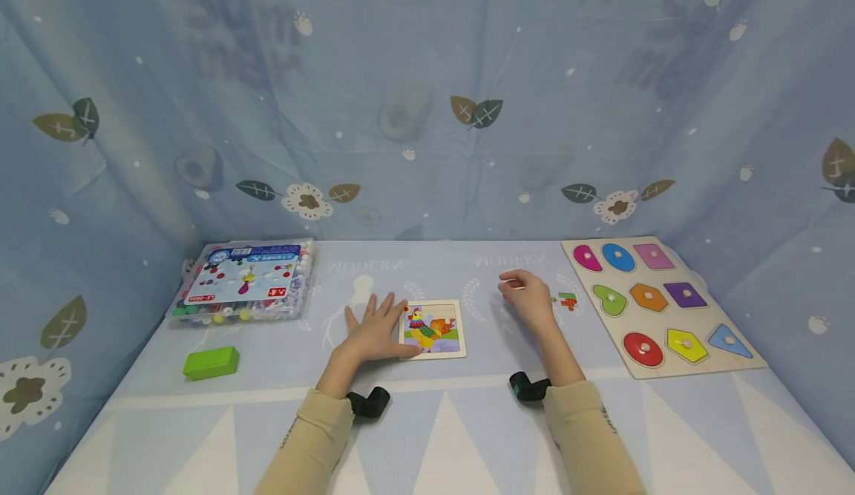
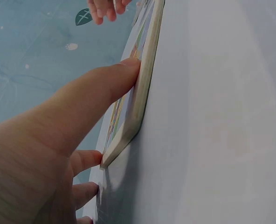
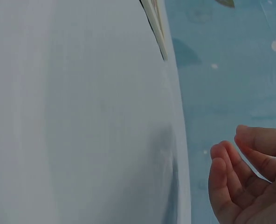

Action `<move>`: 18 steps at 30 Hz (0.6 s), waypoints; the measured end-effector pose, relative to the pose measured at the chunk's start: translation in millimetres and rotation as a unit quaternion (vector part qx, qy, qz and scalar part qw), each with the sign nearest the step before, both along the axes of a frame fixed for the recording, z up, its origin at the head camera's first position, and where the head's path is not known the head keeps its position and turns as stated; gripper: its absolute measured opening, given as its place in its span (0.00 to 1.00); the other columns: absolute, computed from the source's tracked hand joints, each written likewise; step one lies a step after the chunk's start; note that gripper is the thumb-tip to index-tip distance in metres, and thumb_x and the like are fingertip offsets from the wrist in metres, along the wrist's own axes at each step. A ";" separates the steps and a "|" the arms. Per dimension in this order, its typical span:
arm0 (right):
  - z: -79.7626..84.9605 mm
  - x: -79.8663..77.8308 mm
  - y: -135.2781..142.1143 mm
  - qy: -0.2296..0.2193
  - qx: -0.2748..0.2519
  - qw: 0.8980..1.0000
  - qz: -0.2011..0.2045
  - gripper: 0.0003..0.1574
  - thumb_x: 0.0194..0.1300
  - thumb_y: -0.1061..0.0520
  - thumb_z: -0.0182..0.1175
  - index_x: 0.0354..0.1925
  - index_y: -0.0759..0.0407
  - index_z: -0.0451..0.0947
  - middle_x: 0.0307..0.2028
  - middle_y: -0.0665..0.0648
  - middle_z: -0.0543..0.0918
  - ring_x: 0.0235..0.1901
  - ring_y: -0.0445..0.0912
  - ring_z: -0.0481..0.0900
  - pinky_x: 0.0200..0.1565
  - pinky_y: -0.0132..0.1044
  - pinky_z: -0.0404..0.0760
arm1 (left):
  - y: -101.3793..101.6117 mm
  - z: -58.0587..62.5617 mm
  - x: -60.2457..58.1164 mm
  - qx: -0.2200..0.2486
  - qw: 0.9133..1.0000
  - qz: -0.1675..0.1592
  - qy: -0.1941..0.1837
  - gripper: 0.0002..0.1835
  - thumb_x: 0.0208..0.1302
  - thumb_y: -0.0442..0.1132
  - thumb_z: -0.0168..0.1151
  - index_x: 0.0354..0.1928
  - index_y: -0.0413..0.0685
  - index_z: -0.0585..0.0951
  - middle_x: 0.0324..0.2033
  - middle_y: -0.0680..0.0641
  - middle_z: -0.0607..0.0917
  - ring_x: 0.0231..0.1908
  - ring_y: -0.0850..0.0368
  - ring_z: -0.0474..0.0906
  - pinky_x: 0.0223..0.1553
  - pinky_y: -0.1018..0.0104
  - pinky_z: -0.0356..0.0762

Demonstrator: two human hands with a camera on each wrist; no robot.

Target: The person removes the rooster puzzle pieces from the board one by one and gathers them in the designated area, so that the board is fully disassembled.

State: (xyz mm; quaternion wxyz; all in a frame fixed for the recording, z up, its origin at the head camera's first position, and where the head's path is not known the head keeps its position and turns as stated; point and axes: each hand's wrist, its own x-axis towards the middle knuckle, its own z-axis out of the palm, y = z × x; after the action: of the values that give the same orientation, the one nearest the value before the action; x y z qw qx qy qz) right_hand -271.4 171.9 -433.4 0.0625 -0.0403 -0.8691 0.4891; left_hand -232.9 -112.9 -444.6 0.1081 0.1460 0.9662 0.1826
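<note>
A small wooden jigsaw puzzle [image 1: 437, 332] with a colourful rooster picture lies flat in its pale frame at the middle of the table. My left hand [image 1: 375, 332] spreads its fingers at the puzzle's left side. In the left wrist view the thumb [image 2: 107, 84] touches the frame's near edge, and a fingertip meets its corner. My right hand [image 1: 529, 300] hovers over the table to the right of the puzzle. Its fingers curve loosely, with nothing visible between them in the right wrist view. Just right of that hand lie small red and green jigsaw pieces [image 1: 568, 301], partly hidden by it.
A clear plastic box [image 1: 303, 280] of coloured parts stands at the back left, with a green block [image 1: 211, 363] in front. On the right lies a wooden shape board [image 1: 621, 324] with several knobbed pieces. Patterned curtains [image 1: 427, 168] enclose the table's back and sides.
</note>
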 end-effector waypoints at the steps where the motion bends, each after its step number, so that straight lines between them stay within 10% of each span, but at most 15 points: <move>1: -0.1 -0.1 -3.8 -0.002 0.000 1.000 0.006 0.14 0.61 0.59 0.59 0.45 0.64 0.79 0.37 0.62 0.81 0.31 0.47 0.81 0.32 0.30 0.78 | -0.1 0.2 0.1 0.001 1.000 0.000 0.000 0.52 0.47 0.67 0.63 0.70 0.51 0.57 0.71 0.42 0.49 0.69 0.36 0.35 0.56 0.27 0.25; 18: 1.0 1.6 -54.2 -0.006 0.024 0.996 0.087 0.11 0.60 0.59 0.61 0.43 0.61 0.80 0.35 0.57 0.82 0.32 0.46 0.79 0.34 0.35 0.78 | -5.8 -1.4 -3.0 0.004 1.000 0.010 -0.016 0.54 0.44 0.70 0.62 0.71 0.54 0.55 0.71 0.41 0.47 0.69 0.35 0.33 0.56 0.27 0.24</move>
State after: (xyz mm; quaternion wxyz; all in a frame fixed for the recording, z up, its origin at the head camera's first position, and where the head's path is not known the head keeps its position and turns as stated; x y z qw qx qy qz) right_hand -269.8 117.7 -432.4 0.0157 0.0343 -0.8812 0.4712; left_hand -235.9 -118.7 -446.0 0.1211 0.1340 0.9651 0.1898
